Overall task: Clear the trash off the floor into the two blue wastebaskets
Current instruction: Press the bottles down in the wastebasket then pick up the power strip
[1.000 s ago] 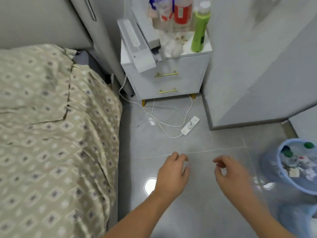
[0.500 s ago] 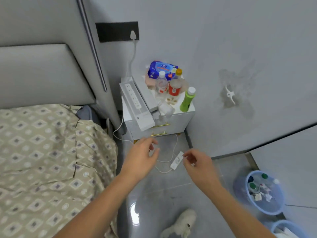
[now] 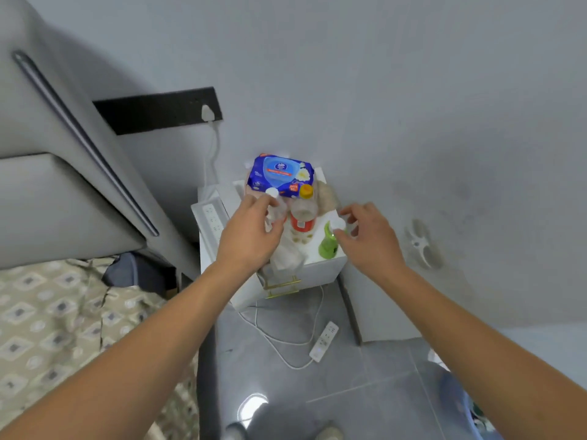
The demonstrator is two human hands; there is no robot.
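Both hands over the nightstand (image 3: 320, 271). Left hand (image 3: 251, 236) curling round clear bottle (image 3: 276, 204). Right hand (image 3: 368, 239) pinching upright green bottle (image 3: 328, 244) at its cap (contact blurred, likely touching).

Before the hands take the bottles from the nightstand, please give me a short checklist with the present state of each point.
1. Left hand at the clear bottle: ok, fingers touch it; grip cannot tell.
2. Right hand at the green bottle: ok, fingertips at its white cap.
3. Green bottle upright: ok.
4. Red-labelled bottle free between the hands: ok, untouched.
5. Blue wastebasket within view: not ok, only an edge shows.
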